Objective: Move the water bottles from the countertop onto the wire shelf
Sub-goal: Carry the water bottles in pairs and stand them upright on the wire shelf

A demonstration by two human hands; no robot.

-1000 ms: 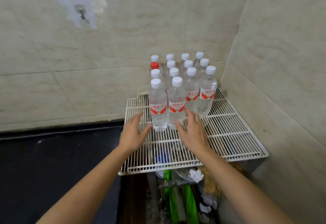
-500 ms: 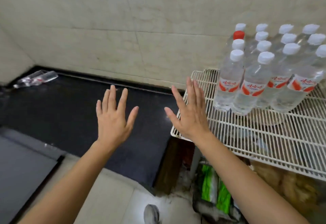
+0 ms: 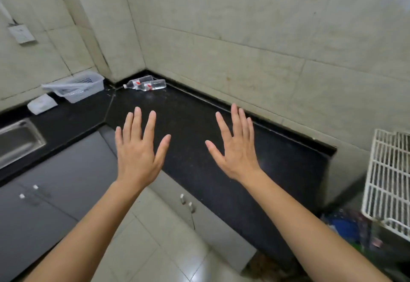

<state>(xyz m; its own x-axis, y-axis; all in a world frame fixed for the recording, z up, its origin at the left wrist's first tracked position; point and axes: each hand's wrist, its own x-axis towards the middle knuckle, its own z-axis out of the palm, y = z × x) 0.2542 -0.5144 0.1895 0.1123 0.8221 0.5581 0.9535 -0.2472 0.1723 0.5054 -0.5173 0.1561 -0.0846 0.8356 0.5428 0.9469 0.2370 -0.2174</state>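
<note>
Head view shows both hands empty: left hand [image 3: 137, 155] and right hand [image 3: 237, 153] spread, fingers straight, above the black countertop [image 3: 199, 144]. Two water bottles [image 3: 147, 84] lie on their sides in its far corner — yet to be moved. Only an edge of the wire shelf [image 3: 388, 181] shows at right.

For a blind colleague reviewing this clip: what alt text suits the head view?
A person's left hand and right hand, both empty with fingers spread, reach over a black countertop toward two water bottles lying on their sides in its far corner. A white wire shelf shows at the right edge, a white basket and sink at the left.
</note>
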